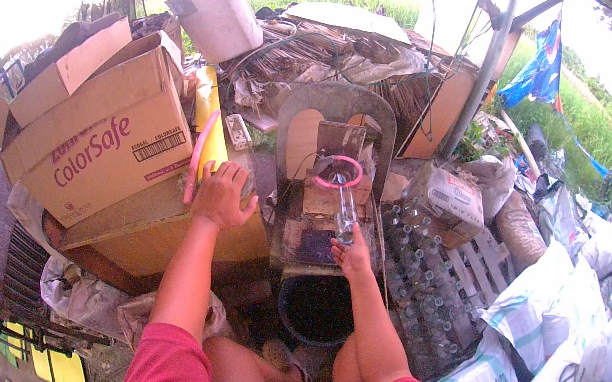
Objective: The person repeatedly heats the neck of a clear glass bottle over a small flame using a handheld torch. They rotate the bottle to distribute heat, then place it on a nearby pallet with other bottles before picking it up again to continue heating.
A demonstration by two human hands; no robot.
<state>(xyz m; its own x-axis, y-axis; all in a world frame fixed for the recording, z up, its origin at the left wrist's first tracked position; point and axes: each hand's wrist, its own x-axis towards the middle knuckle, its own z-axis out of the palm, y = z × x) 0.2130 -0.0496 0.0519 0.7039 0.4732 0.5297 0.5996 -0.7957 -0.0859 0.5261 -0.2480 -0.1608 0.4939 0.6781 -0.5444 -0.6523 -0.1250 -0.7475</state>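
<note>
Glass is the worry here — the right hand (351,255) has its fingers closed round the base of a clear bottle (346,212), whose neck reaches up into a glowing pink ring (340,172) on a small stand in front of a grey chair back (339,102). The ring looks hot; if the bottle tilts or stays too long against it, I judge the glass may crack unevenly and shards could fall toward the bare knees or into the black bucket (317,310) just below the ring. A slip of the grip near the base would send the bottle down the same way.

The left hand (221,196) lies left of the ring, fingers spread flat on a cardboard box (152,228), grasping nothing. A pink hose (197,156) runs just beside it; a nudge could tug whatever it feeds.

Right of the ring stand rows of bottles (419,277) — an elbow swing could topple them.
</note>
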